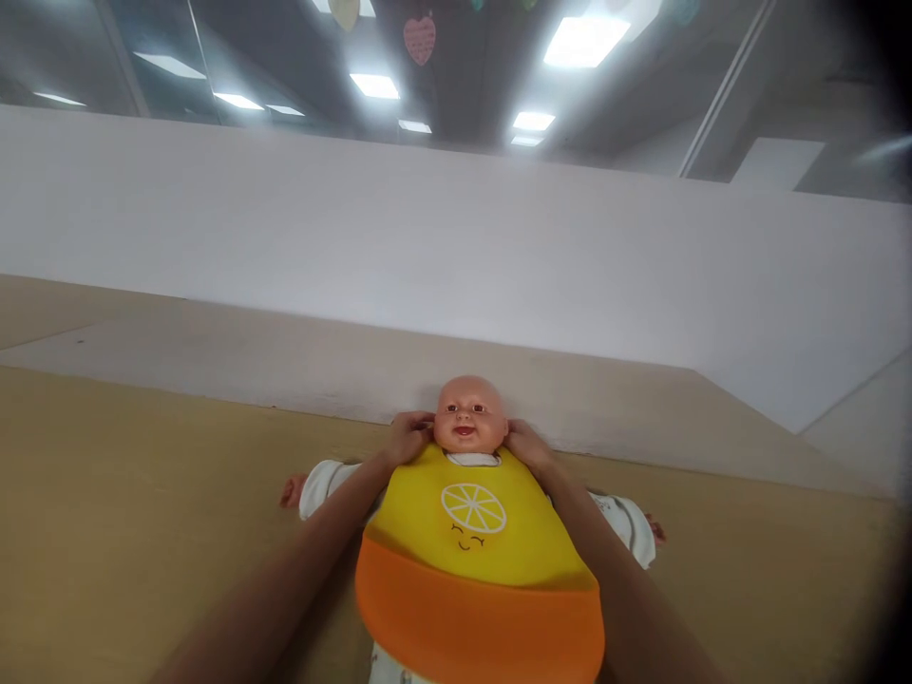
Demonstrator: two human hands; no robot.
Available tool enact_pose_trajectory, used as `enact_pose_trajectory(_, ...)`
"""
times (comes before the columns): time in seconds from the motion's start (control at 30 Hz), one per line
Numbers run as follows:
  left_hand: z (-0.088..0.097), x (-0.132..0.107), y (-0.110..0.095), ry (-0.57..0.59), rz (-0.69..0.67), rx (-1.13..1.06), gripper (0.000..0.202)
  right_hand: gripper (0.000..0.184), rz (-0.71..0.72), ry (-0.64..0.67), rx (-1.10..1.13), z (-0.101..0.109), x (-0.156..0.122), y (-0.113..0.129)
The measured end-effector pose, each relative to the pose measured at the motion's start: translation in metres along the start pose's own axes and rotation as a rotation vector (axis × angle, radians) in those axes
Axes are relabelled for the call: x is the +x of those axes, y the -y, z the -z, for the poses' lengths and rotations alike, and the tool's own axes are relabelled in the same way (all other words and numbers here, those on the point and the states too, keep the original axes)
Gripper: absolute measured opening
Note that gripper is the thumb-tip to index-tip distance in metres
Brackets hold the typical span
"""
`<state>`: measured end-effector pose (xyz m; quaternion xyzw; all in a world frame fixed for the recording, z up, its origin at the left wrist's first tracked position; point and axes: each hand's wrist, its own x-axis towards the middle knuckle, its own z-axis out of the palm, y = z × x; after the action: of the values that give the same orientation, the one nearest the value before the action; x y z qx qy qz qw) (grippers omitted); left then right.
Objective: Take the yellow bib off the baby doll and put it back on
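Note:
A bald baby doll [470,408] in white printed clothes lies face up, arms spread to both sides. Over its chest is a yellow bib [420,503] with a white citrus slice, a smiling face and an orange catch pocket [477,617]. My left hand [411,437] is closed at the bib's neck edge, at the left of the doll's head. On the other side, my right hand [528,445] grips the opposite neck edge. The fingertips of both hands go behind the doll's neck and are hidden, as are the bib's strap ends.
The doll rests on a tan surface [142,475]. Beyond its head runs a pale ledge [285,351], then a low white wall [427,237]. Above the wall is glass with reflected ceiling lights and a pink paper heart [420,41].

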<state>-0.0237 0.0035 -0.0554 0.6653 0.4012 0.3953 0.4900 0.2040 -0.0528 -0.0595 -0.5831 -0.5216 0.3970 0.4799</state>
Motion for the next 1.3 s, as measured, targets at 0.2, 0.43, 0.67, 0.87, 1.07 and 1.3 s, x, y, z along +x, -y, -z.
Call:
enact_pose_trajectory(0.2,0.003,-0.002,0.001,-0.011,0.038,0.055,0.021,0.008,-0.035,0.045,-0.027,0.003,0.007,0.004)
enact_pose_trajectory(0.43,0.003,-0.007,-0.01,-0.055,-0.01,0.083,0.023,0.025,-0.029,0.092,-0.057,0.003,0.017,-0.002)
enact_pose_trajectory(0.67,0.002,-0.009,-0.013,-0.174,-0.008,0.109,0.022,0.027,0.108,0.018,-0.154,0.007,0.028,-0.016)
enact_pose_trajectory(0.87,0.002,-0.005,-0.005,-0.161,0.032,0.043,0.021,0.021,0.097,-0.026,-0.176,0.008,0.028,-0.015)
enact_pose_trajectory(1.07,0.004,-0.013,-0.018,-0.129,0.117,0.024,0.02,0.024,0.007,-0.028,-0.154,0.01,0.008,-0.005)
enact_pose_trajectory(1.3,0.011,-0.059,-0.054,-0.15,0.207,0.029,0.026,0.036,0.03,-0.129,-0.045,0.022,-0.057,0.022)
